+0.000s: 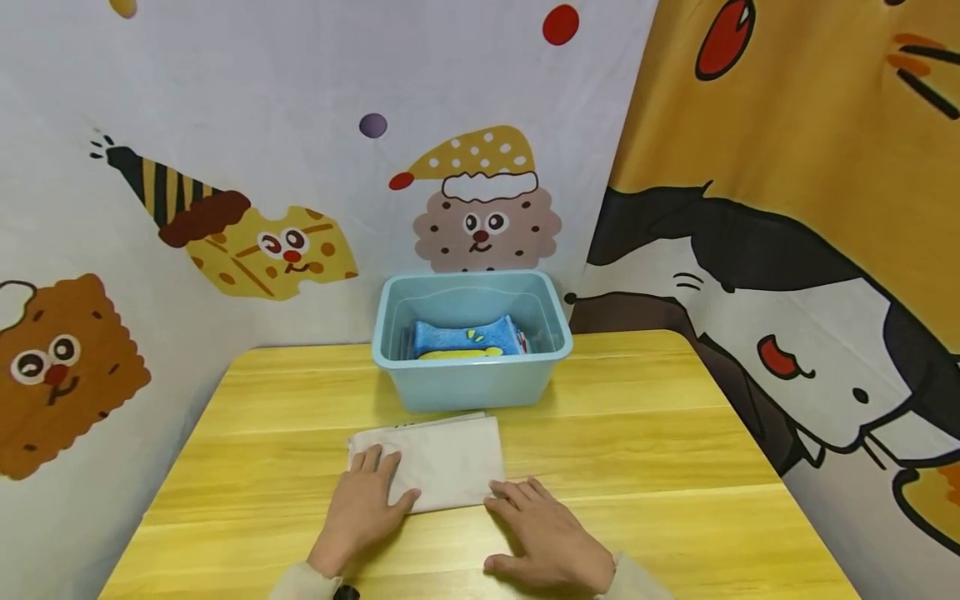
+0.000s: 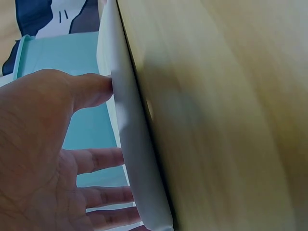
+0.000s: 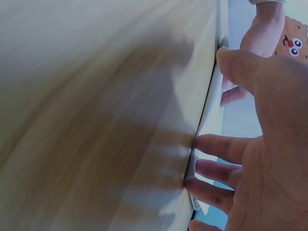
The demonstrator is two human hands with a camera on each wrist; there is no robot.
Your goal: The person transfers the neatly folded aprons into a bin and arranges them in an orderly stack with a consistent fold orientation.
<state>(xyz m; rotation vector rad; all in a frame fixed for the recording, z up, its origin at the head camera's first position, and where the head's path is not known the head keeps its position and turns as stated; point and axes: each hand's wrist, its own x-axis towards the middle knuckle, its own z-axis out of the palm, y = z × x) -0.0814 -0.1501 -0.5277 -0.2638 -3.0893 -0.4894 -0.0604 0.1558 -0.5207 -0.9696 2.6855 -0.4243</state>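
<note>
A folded white cloth (image 1: pixel 453 462) lies flat on the wooden table (image 1: pixel 637 450), with small dark marks along its far edge. On its left part rests my left hand (image 1: pixel 366 504), fingers spread and thumb near the front edge. The left wrist view shows that hand's fingertips and thumb (image 2: pixel 91 90) touching the cloth's rounded fold (image 2: pixel 132 120). My right hand (image 1: pixel 543 533) lies at the right front corner, its fingertips against the cloth's edge and its thumb apart from it. In the right wrist view those fingers (image 3: pixel 221 147) are extended and hold nothing between them.
Just behind the cloth stands a light blue plastic bin (image 1: pixel 472 387). Inside it lies a blue fuzzy item (image 1: pixel 453 337) with yellow parts, along with other things mostly hidden. A printed cartoon curtain (image 1: pixel 300 125) hangs behind the table.
</note>
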